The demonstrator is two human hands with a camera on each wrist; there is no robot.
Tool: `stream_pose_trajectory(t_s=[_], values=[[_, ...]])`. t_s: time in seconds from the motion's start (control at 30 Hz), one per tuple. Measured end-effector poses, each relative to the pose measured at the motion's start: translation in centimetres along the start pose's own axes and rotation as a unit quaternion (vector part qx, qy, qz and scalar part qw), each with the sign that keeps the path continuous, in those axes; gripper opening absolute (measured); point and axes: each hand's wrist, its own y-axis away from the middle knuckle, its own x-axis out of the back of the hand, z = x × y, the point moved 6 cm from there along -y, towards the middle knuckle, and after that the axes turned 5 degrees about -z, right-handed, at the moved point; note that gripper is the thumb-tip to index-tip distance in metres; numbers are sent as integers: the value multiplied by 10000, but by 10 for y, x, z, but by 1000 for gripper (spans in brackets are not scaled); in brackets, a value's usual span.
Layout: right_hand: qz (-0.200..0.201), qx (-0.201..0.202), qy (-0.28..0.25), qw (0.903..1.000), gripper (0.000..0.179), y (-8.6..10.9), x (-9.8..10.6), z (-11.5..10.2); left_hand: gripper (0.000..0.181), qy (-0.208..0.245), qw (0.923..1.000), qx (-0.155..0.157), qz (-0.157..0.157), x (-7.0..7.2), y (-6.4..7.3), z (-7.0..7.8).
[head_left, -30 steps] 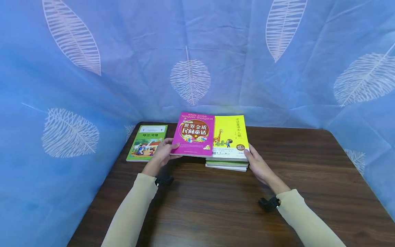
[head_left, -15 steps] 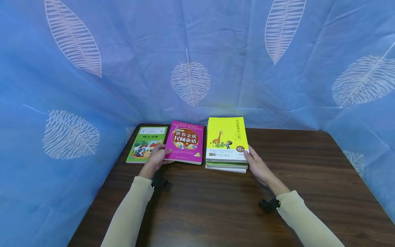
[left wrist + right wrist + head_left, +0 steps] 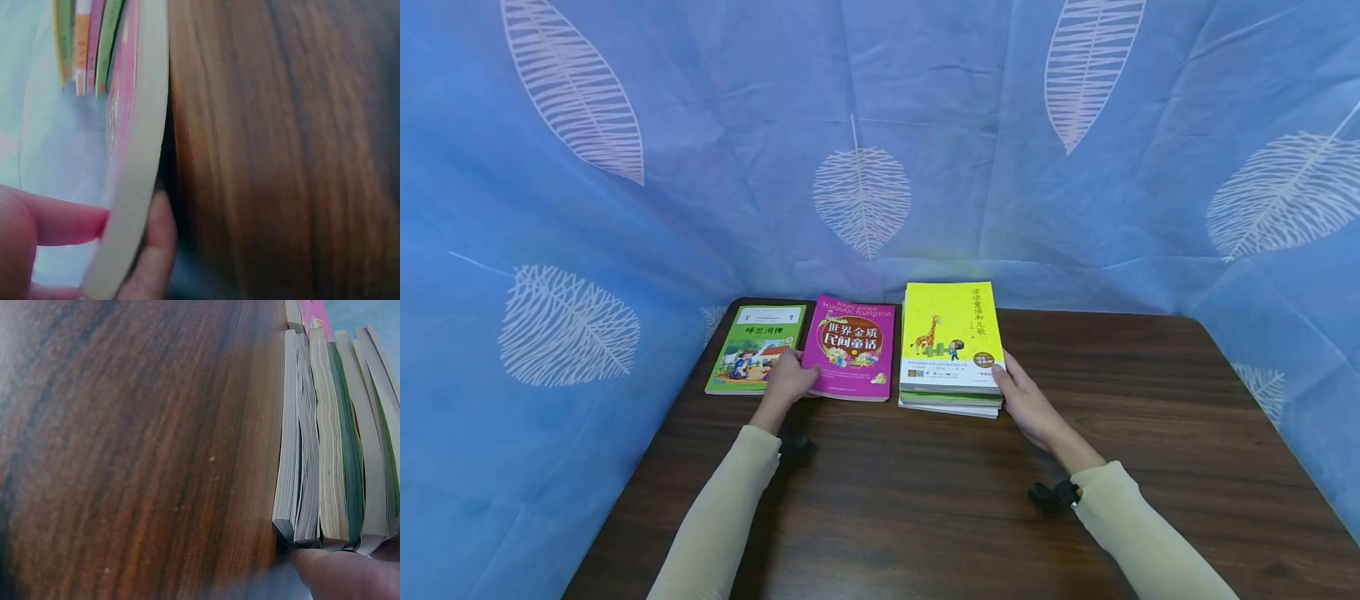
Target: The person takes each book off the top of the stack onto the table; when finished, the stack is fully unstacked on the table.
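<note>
In the head view my left hand (image 3: 787, 379) grips the left edge of a pink storybook (image 3: 850, 350). The left wrist view has its thumb (image 3: 75, 222) on the cover and a finger (image 3: 159, 237) underneath. This book lies between a green book (image 3: 756, 342) on the left and a book stack (image 3: 951, 402) on the right. On top of the stack is a yellow book with a giraffe (image 3: 955, 329). My right hand (image 3: 1030, 400) rests against the stack's right side, thumb at the front corner. A fingertip (image 3: 325, 565) touches the lower books in the right wrist view.
All the books are near the back edge of a dark wooden table (image 3: 910, 508). Behind it hangs a blue curtain (image 3: 737, 125) with white leaf prints. My left hand overlaps the green book's lower right corner in the head view.
The pink book has moved left off the yellow book and down beside the stack, with my left hand holding it. My right hand has stayed at the stack.
</note>
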Motion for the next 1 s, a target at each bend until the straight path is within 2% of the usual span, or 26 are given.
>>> stream_pose_trajectory(t_s=[0.13,0.27,0.43,0.63,0.7,0.8,0.9,1.0], values=[[21,-12,8,10000,70,0,0,1,40,-723,9968,-147,304,0,6,8],[25,5,23,10000,70,0,-1,3,34,-1351,9893,-248,496,-2,11,13],[47,47,-6,10000,69,0,1,0,45,-1863,9797,-472,568,-6,15,25],[76,21,-24,10000,68,0,3,-1,56,-2274,9693,-817,462,-20,19,40],[144,-78,-95,9998,69,0,3,0,54,-2239,9677,-1089,401,-27,19,46],[296,-246,-220,9990,73,-1,5,0,50,-1785,9699,-1638,230,-37,20,56],[493,-380,-257,9977,79,-3,6,-1,47,-858,9754,-2024,-154,-51,21,65],[746,-445,-6,9962,84,-5,7,-2,46,169,9755,-2101,-624,-67,22,73]])
